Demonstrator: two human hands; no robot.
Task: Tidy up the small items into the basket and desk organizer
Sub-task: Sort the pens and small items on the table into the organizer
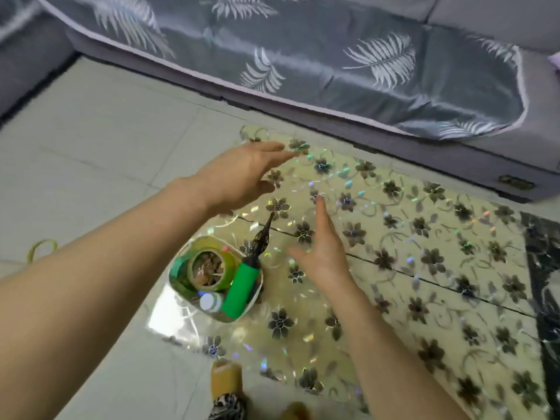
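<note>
**Clear basket filled, table bare of small items**

Clear plastic, the basket [181, 286] on the floral table [424, 268] near its left edge holds a tape roll [209, 268], a green cylinder [242, 286] and a white-capped bottle [209, 301]. The left hand [239, 174] and right hand [321, 253] hover above the table, fingers spread, holding nothing. No organizer shows; the blurred yellow band [42, 248] on the floor perhaps remains.

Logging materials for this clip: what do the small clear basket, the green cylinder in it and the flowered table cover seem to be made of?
The small clear basket looks like glossy transparent plastic: its contents show through the wall. The green cylinder seems matte plastic or rubber, evenly coloured without glare. The flowered table cover appears to be shiny vinyl film, given its rainbow glints.
</note>
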